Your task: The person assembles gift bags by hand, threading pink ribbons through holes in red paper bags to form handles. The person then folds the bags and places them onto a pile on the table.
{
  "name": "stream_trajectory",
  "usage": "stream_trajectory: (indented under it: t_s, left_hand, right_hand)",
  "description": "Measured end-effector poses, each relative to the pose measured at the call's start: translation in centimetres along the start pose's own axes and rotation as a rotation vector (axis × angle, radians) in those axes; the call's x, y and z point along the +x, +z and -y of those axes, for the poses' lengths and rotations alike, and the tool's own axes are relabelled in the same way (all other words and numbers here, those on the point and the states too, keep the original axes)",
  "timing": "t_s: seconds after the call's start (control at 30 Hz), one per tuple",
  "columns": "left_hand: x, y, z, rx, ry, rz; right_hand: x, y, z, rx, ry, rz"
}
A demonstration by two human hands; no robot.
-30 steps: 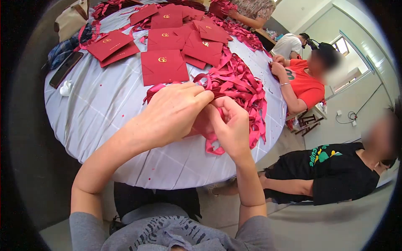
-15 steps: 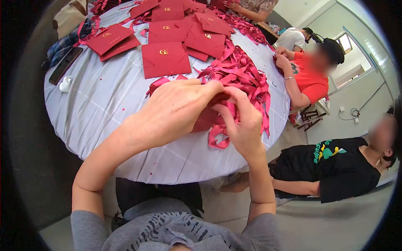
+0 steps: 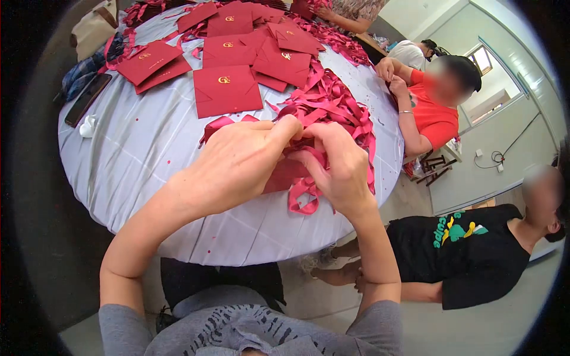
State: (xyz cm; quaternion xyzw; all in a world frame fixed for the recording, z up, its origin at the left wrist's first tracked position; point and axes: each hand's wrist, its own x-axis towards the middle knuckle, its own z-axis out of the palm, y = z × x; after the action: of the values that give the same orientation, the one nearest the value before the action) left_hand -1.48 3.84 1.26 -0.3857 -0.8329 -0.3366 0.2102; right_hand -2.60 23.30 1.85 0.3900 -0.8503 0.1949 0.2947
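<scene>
In front of me, over the near part of the table, both my hands are raised close together with bent fingers. My left hand (image 3: 234,163) is closed at the upper edge of a red paper bag (image 3: 284,178), most of which it hides. My right hand (image 3: 341,169) pinches a dark pink ribbon (image 3: 306,202) between thumb and forefinger at the same edge. A loop of that ribbon hangs below the fingers. The exact spot where the fingertips meet is hidden. Just beyond lies a tangled heap of pink ribbons (image 3: 335,104).
Flat red bags with gold logos (image 3: 228,92) lie on the white tablecloth (image 3: 142,178). A phone (image 3: 88,99), white tissue (image 3: 88,126) and beige bag (image 3: 95,29) are at left. A person in red (image 3: 430,113) works at right; another in black (image 3: 457,255) is nearer.
The view has shifted slightly. My hands stay together at the bag's edge, with small finger movements. The person in black appears a little lower, a hand now showing beside my right forearm.
</scene>
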Motion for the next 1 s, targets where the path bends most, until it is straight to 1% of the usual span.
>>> stream_trajectory:
  t_s: [0.07,0.13,0.17,0.23,0.3,0.33,0.4,0.43,0.5,0.57,0.63,0.73,0.77,0.83,0.87,1.0]
  left_hand:
    - [0.0,-0.1,0.0,0.009,-0.001,-0.004]
    - [-0.1,0.0,-0.3,0.017,-0.005,-0.030]
    - [0.1,0.1,-0.4,0.014,-0.008,-0.031]
    - [0.0,0.2,-0.4,-0.001,0.008,-0.071]
    - [-0.2,0.3,-0.3,0.026,0.011,-0.062]
    - [-0.2,0.3,-0.3,0.048,0.013,-0.055]
    - [-0.3,0.4,-0.3,0.044,-0.007,-0.048]
    - [-0.3,0.4,-0.3,0.039,-0.028,-0.048]
    - [-0.4,0.3,-0.3,0.037,-0.034,-0.033]
    - [-0.2,0.2,-0.5,0.035,-0.039,-0.019]
    - [-0.1,0.1,-0.8,0.039,-0.052,-0.008]
    - [-0.1,0.1,-1.0,0.056,-0.048,0.002]
    - [0.0,0.2,-1.1,0.056,-0.040,0.020]
    - [0.2,0.2,-1.2,0.056,0.023,-0.032]
    - [0.1,0.2,-1.1,0.038,0.011,-0.019]
    - [-0.1,0.4,-1.2,0.036,-0.031,-0.013]
  right_hand:
    - [0.2,-0.3,0.4,0.055,0.034,0.010]
    - [0.4,-0.8,1.0,0.168,0.196,0.054]
    - [0.7,-1.2,0.9,0.168,0.197,0.058]
    - [1.3,-1.7,0.4,0.110,0.066,0.166]
    - [1.7,-1.7,0.2,0.207,0.127,0.201]
    - [2.0,-1.9,-0.2,0.209,0.138,0.264]
    - [2.7,-2.2,-0.8,0.304,0.094,0.374]
    - [3.2,-2.5,-0.7,0.366,0.147,0.430]
    - [3.9,-2.6,-1.8,0.451,0.170,0.544]
    - [4.7,-2.5,-2.7,0.486,0.212,0.561]
    - [5.7,-2.8,-3.1,0.532,0.314,0.797]
    - [6.5,-2.5,-3.3,0.570,0.386,0.801]
    - [6.9,-2.3,-3.5,0.502,0.382,0.833]
    - [8.2,-2.5,-3.1,0.375,0.412,0.978]
    - [8.3,-2.5,-3.1,0.384,0.390,0.991]
    - [7.3,-2.8,-2.6,0.407,0.408,0.947]
